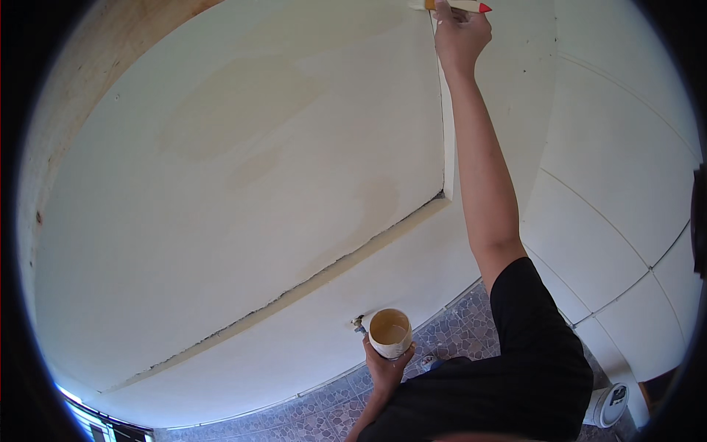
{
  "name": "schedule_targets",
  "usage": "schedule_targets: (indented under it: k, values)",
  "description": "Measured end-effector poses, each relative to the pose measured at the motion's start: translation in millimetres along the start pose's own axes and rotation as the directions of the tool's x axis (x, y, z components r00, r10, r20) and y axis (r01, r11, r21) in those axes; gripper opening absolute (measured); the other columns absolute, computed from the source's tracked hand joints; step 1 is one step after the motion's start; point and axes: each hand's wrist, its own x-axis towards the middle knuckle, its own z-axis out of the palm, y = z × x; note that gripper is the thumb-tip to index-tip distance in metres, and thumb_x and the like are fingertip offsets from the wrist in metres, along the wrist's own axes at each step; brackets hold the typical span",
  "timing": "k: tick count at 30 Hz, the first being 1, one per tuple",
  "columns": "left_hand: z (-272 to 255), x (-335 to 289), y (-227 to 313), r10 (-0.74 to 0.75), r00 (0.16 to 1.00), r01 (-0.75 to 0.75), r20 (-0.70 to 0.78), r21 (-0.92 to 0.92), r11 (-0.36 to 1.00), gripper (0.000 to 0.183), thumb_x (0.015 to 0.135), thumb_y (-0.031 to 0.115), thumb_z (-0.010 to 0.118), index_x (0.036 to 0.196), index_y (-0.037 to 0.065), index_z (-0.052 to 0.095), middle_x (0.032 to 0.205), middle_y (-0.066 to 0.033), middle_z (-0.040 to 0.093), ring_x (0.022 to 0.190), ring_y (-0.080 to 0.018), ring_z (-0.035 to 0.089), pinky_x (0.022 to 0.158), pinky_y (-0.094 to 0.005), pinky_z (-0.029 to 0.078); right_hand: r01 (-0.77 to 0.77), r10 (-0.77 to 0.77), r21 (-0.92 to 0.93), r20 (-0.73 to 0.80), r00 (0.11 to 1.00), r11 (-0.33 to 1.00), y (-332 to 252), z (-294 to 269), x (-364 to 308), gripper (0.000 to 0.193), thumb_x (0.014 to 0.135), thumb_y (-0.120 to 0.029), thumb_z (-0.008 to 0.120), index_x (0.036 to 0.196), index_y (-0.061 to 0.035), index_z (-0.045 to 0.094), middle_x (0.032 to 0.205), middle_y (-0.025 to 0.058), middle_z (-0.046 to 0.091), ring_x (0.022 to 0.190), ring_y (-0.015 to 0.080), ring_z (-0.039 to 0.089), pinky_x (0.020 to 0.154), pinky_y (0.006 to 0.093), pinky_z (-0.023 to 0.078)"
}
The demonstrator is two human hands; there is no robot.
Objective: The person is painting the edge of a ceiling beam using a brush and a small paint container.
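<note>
High up at the far edge of the view, my right hand [462, 38] is closed round the handle of a paintbrush [469, 6]. The handle is pale with a red end, and its bristles point left against the wall near a vertical groove, partly cut off by the frame. My left hand [386, 372] grips a round, light-coloured paint tub [391, 346] low in front of me. Cream-coloured liquid shows inside the tub. The wall [243, 221] is off-white, with several damper-looking darker patches on its surface.
A dark, rough-edged ledge [324, 271] runs slantwise across the wall. Just behind the tub a small tap [359, 322] sticks out from it. White panels [611, 184] stand to the right, and a white bucket [607, 407] sits on the patterned tile floor [464, 328].
</note>
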Motion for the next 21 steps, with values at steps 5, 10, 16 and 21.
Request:
schedule_targets:
  k: [5,10,16,21]
  values:
    - [1,-1,-10,0.035,0.999,-0.035,-0.006,0.005,0.999,0.091,0.072,0.025,0.099,0.14,-0.001,0.044,0.124,-0.02,0.067,0.114,-0.032,0.069,0.096,-0.0435,0.056,0.57,-0.519,-0.294,0.238,0.821,0.767,-38,48,-54,0.004,0.09,-0.001,0.068,0.089,-0.0026,0.072,0.095,0.0128,0.076,0.094,0.0322,0.069,0.086,0.0468,0.056]
    - [-1,-2,-6,-0.009,1.0,0.008,-0.001,-0.044,0.999,0.093,0.072,0.025,0.099,0.142,-0.002,0.043,0.125,-0.0201,0.067,0.115,-0.0325,0.069,0.097,-0.0441,0.056,0.518,-0.496,0.06,0.401,0.771,0.853,-133,100,-147,0.018,0.079,0.005,0.074,0.095,-0.0018,0.07,0.09,0.0111,0.072,0.089,0.0319,0.068,0.076,0.0423,0.059]
    - [-2,-2,-4,-0.001,1.0,0.001,-0.002,-0.004,1.0,0.092,0.072,0.024,0.099,0.141,-0.001,0.044,0.124,-0.0197,0.067,0.115,-0.0325,0.069,0.096,-0.044,0.056,-0.24,0.108,0.286,0.411,0.905,0.927,-102,60,-109,0.018,0.099,-0.015,0.08,0.101,0.0013,0.071,0.087,0.0058,0.074,0.08,0.012,0.071,0.069,0.0283,0.056]
    - [1,-1,-9,0.028,1.0,-0.028,0.007,0.0,1.0,0.092,0.072,0.024,0.099,0.141,-0.001,0.044,0.124,-0.0197,0.067,0.115,-0.0324,0.069,0.096,-0.044,0.056,-0.138,0.141,-0.032,0.093,0.986,0.99,-7,-28,-45,0.016,0.101,-0.015,0.077,0.102,0.0006,0.073,0.089,0.0044,0.075,0.077,0.0091,0.07,0.072,0.0254,0.056]
